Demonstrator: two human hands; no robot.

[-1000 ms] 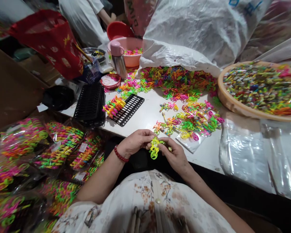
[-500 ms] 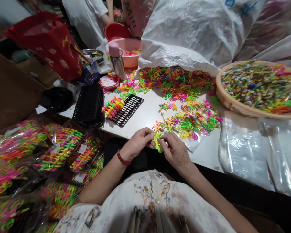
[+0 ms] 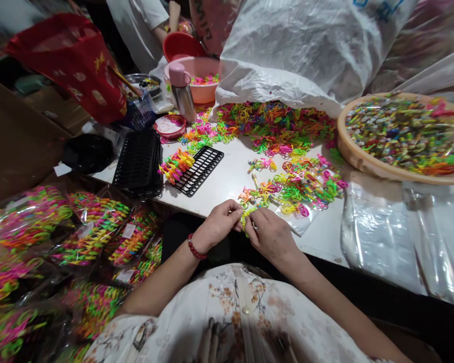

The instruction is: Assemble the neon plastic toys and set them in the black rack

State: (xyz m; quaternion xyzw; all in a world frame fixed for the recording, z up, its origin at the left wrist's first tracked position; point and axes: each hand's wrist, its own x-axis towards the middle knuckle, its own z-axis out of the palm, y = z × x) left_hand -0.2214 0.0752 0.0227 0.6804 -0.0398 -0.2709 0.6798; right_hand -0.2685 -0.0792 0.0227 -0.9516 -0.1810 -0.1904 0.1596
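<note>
I see the left hand (image 3: 221, 222) and the right hand (image 3: 271, 233), their fingers clamped on a yellow-green plastic piece (image 3: 245, 218), at the front edge of the white table (image 3: 232, 174), near a colourful heap (image 3: 306, 182).

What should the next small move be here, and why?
Probably carry the yellow-green piece to the black rack: the left hand and right hand both pinch it, and colorful pieces cover only the rack's left side.
</note>
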